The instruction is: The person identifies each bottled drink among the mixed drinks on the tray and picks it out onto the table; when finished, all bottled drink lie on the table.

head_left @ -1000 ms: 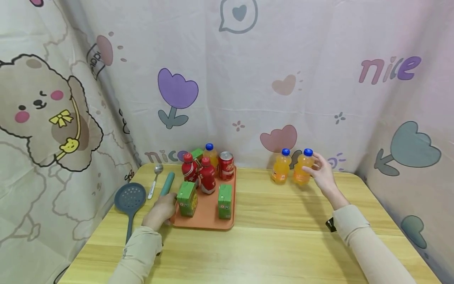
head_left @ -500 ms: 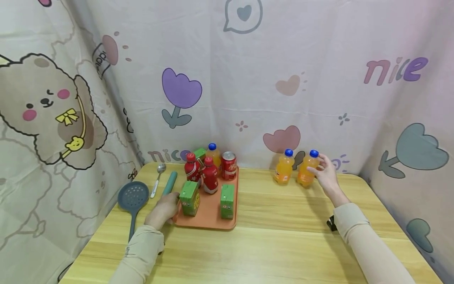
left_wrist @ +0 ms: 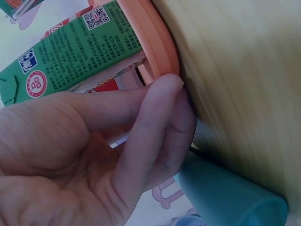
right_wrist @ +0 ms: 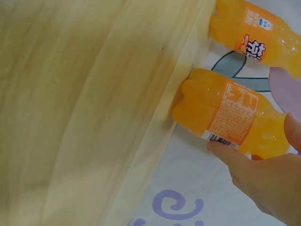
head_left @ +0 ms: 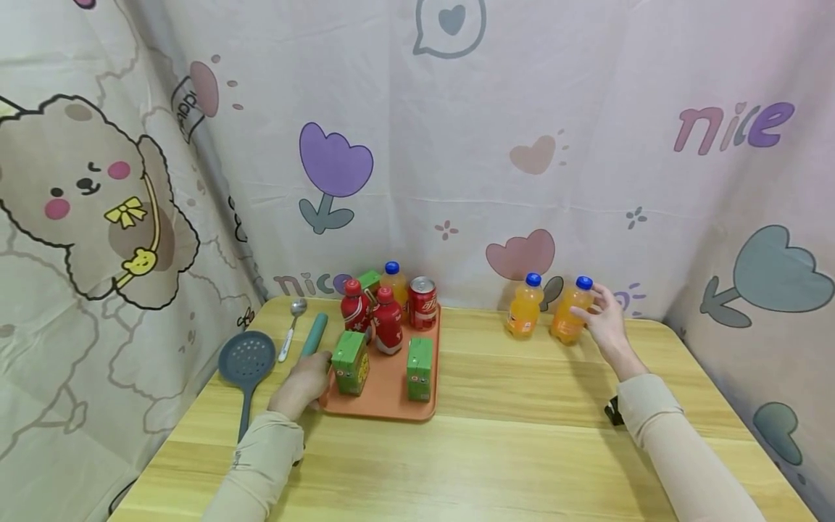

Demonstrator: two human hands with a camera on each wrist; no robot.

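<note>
In the head view my left hand point(head_left: 304, 380) pinches the left rim of an orange tray point(head_left: 385, 408); the left wrist view shows its fingers and thumb at the tray rim point(left_wrist: 157, 42). On the tray stand two green drink cartons at the front, one being the near-left carton point(head_left: 350, 364), plus two red bottles point(head_left: 388, 326), a red soda can point(head_left: 422, 304), an orange soda bottle point(head_left: 394, 286) and a partly hidden green carton point(head_left: 368, 281). My right hand point(head_left: 608, 319) grips an upright orange soda bottle point(head_left: 569, 315) from its right side. Another orange soda bottle point(head_left: 523, 312) stands just left of it.
Left of the tray lie a grey slotted skimmer point(head_left: 246, 359), a spoon point(head_left: 290, 330) and a teal handle point(head_left: 314, 335), whose far end passes under my left hand. A printed curtain point(head_left: 457, 167) closes off the back of the wooden table point(head_left: 515, 449).
The bottle in my right hand has shifted slightly right, widening the gap to the other one. My left hand stays at the tray rim. The head view has turned a little.
</note>
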